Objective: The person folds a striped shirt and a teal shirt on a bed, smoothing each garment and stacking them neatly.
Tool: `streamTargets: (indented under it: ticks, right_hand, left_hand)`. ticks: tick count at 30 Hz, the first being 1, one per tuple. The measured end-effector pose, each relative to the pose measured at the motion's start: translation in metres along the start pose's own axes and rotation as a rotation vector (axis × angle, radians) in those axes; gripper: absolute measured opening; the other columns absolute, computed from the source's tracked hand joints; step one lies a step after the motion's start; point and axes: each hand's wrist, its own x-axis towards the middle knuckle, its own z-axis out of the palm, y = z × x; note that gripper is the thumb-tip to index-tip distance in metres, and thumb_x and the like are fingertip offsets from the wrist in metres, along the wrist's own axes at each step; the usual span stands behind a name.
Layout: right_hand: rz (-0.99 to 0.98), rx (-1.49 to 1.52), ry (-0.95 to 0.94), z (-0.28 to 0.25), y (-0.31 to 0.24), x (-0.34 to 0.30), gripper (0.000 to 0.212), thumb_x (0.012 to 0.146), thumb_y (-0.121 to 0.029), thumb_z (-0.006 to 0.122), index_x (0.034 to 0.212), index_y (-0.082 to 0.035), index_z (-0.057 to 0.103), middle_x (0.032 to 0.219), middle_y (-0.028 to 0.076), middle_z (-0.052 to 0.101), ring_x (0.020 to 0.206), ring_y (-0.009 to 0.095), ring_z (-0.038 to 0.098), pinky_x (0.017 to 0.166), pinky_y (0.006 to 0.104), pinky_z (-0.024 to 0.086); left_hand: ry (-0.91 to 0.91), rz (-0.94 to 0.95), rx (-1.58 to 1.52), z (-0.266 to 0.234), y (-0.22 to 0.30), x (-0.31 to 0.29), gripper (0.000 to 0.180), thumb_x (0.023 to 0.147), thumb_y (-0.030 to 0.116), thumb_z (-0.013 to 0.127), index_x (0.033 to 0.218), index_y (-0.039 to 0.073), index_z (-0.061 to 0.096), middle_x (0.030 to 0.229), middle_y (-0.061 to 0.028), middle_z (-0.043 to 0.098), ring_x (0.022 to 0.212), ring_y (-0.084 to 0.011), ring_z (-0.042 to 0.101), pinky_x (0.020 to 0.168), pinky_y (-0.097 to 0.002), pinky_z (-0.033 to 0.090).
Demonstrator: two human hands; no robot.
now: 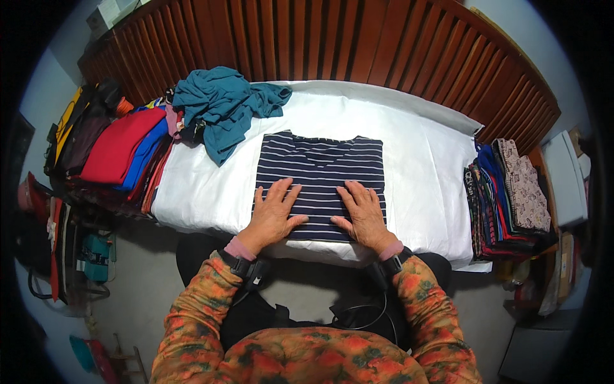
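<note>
A navy shirt with white stripes and a V neck [320, 169] lies folded into a neat rectangle, collar away from me, on a white sheet [422, 185]. My left hand [274, 216] rests flat on its lower left part, fingers spread. On the lower right part lies my right hand [363, 216], palm down with the fingers apart. Neither hand grips the cloth. Beyond the shirt to the left, a crumpled teal garment [220, 105] spreads over the sheet's edge.
Folded clothes, a red one [121, 144] among them, are stacked at the left. Another stack with a pink patterned piece on top [524, 185] stands at the right. A slatted wooden headboard [320, 41] closes off the far side. A teal box [96, 256] sits low at the left.
</note>
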Motion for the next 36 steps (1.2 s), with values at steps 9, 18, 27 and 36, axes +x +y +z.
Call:
streamTargets:
  ticks: [9, 18, 27, 36]
  right_hand:
    - [0.112, -0.039, 0.052, -0.003, 0.052, 0.045, 0.075, 0.094, -0.050, 0.061, 0.148, -0.003, 0.039, 0.155, 0.020, 0.033, 0.147, 0.036, 0.027, 0.120, 0.0516, 0.021]
    - [0.180, -0.011, -0.081, 0.005, 0.067, 0.048, 0.078, 0.096, -0.056, 0.054, 0.151, -0.004, 0.037, 0.156, 0.020, 0.031, 0.147, 0.037, 0.025, 0.121, 0.0516, 0.018]
    - [0.178, -0.107, -0.030, 0.002, 0.085, 0.083, 0.081, 0.093, -0.056, 0.058, 0.151, -0.004, 0.036, 0.158, 0.018, 0.030, 0.150, 0.035, 0.020, 0.122, 0.0531, 0.016]
    - [0.264, -0.048, -0.074, 0.019, 0.099, 0.081, 0.086, 0.093, -0.063, 0.055, 0.153, -0.005, 0.033, 0.159, 0.017, 0.028, 0.151, 0.033, 0.018, 0.122, 0.0515, 0.012]
  left_hand:
    - [0.154, -0.050, 0.092, 0.004, -0.053, 0.069, 0.076, 0.094, 0.050, 0.059, 0.150, 0.004, 0.037, 0.156, -0.0171, 0.032, 0.146, -0.0332, 0.027, 0.117, -0.0554, 0.020]
    - [0.099, -0.212, 0.072, 0.007, -0.057, 0.079, 0.073, 0.097, 0.053, 0.053, 0.150, 0.006, 0.037, 0.157, -0.0166, 0.032, 0.148, -0.0347, 0.024, 0.118, -0.0586, 0.014]
    - [0.091, -0.071, 0.123, 0.005, -0.069, 0.118, 0.076, 0.096, 0.059, 0.050, 0.153, 0.010, 0.035, 0.159, -0.0118, 0.029, 0.150, -0.0291, 0.021, 0.120, -0.0565, 0.011]
    - [0.065, -0.192, 0.156, 0.023, -0.083, 0.124, 0.087, 0.092, 0.072, 0.047, 0.154, 0.014, 0.035, 0.161, -0.0166, 0.024, 0.150, -0.0372, 0.016, 0.117, -0.0628, 0.009]
